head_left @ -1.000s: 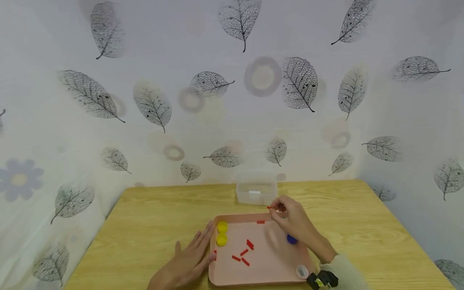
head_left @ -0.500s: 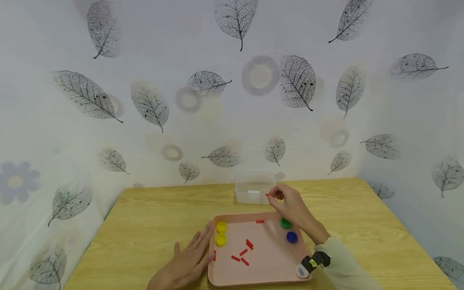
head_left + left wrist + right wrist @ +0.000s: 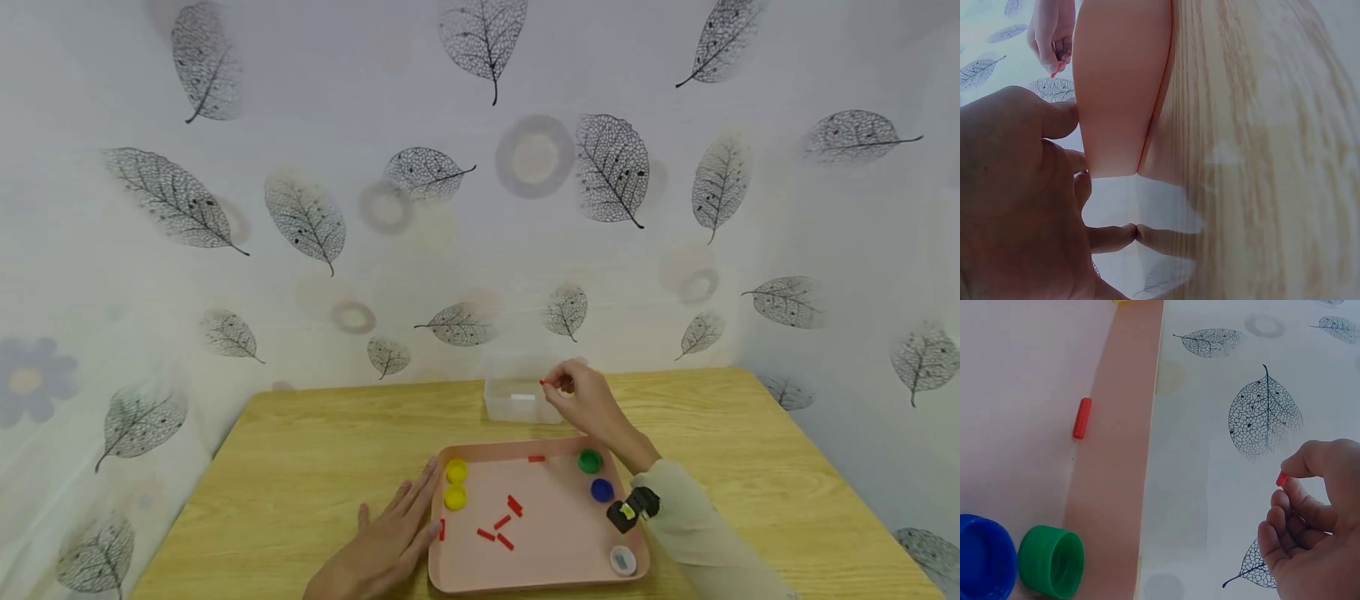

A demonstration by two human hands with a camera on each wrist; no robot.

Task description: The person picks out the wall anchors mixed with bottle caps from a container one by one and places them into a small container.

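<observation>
My right hand (image 3: pixel 588 404) pinches a small red ribbed peg (image 3: pixel 1282 479) between thumb and index finger, the other fingers curled. It hovers by the right side of a clear plastic box (image 3: pixel 510 412) behind the tray. My left hand (image 3: pixel 382 542) rests with fairly straight fingers against the left rim of the pink tray (image 3: pixel 540 586). Several loose red pegs (image 3: pixel 502 522) lie in the tray, one near the back wall (image 3: pixel 1082 418) and one by the left wall. Two yellow caps (image 3: pixel 456 485) sit at the tray's left; a green cap (image 3: pixel 590 461) and a blue cap (image 3: pixel 602 490) at its right.
A white round object with a grey window (image 3: pixel 622 561) lies in the tray's front right corner. The wooden table (image 3: pixel 300 450) extends on both sides. Leaf-patterned cloth (image 3: pixel 420 250) hangs behind it. A dark camera mount (image 3: pixel 633 509) sits at the right wrist.
My right hand has moved away from the tray's back edge, up and slightly left to the clear box, carrying the red peg. The green cap has come into sight. My left hand stays put.
</observation>
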